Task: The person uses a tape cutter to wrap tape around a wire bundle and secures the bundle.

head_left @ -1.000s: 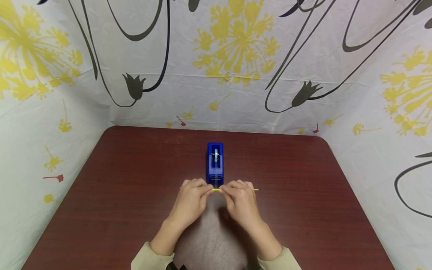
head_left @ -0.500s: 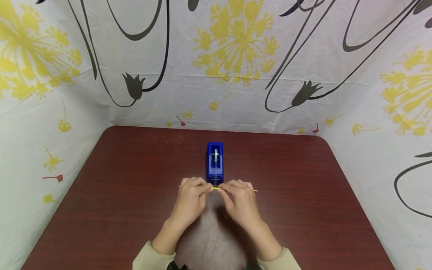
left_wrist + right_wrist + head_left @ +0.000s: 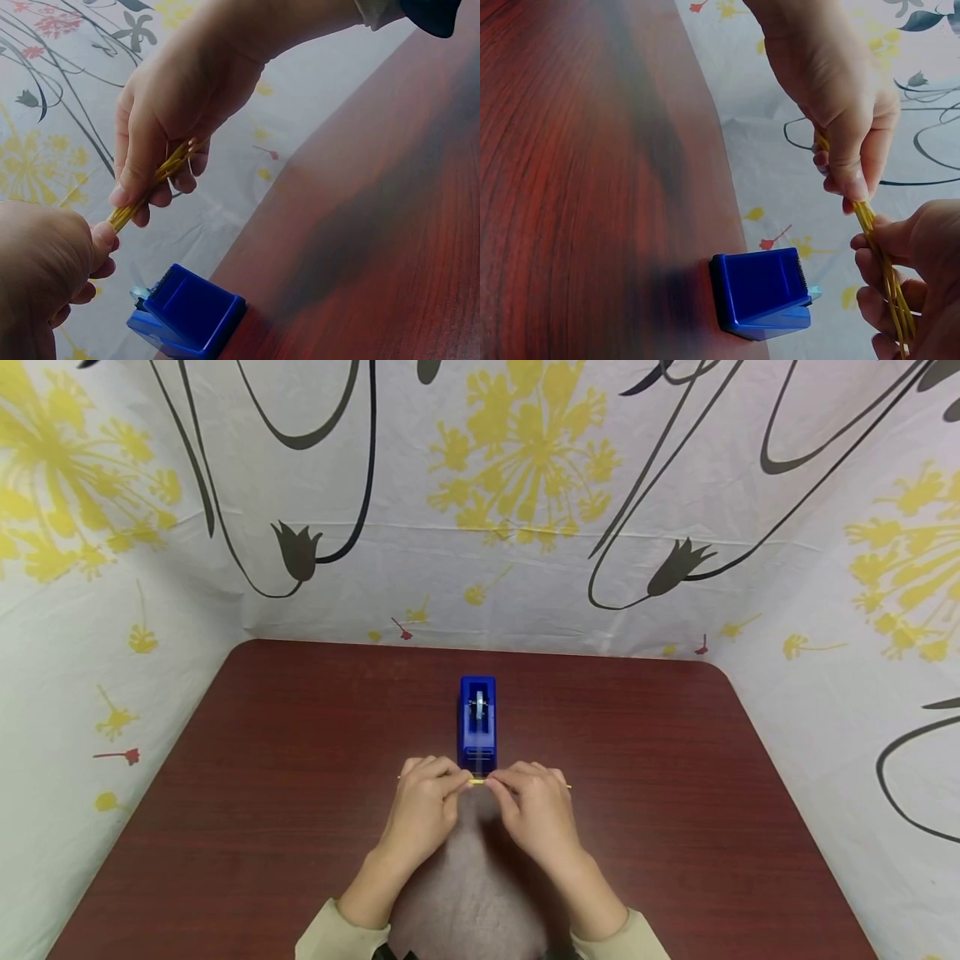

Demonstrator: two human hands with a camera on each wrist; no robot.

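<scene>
My left hand [image 3: 422, 802] and right hand [image 3: 534, 802] pinch a bundle of thin yellow strands [image 3: 477, 782] between thumbs and fingers. Their thumbs nearly meet at its middle. In the right wrist view the strands [image 3: 889, 270] run through the right hand [image 3: 922, 255] and spread slightly, while the left hand [image 3: 840, 97] grips above. The left wrist view has the right hand [image 3: 180, 97] around the strands [image 3: 161, 176] and the left hand [image 3: 49, 255] at lower left. Just beyond both hands stands a blue tape dispenser [image 3: 478, 735], its cutter end towards them.
The dark red table [image 3: 300, 727] stretches around the dispenser and hands. A white cloth [image 3: 525, 577] with yellow flowers and dark tulips hangs at the back and on both sides. Inside the dispenser sits a tape roll [image 3: 480, 704].
Both hands keep their hold on the yellow strands and shift only slightly. The bundle's right end sits a little lower and sticks out slightly less. The dispenser stays put.
</scene>
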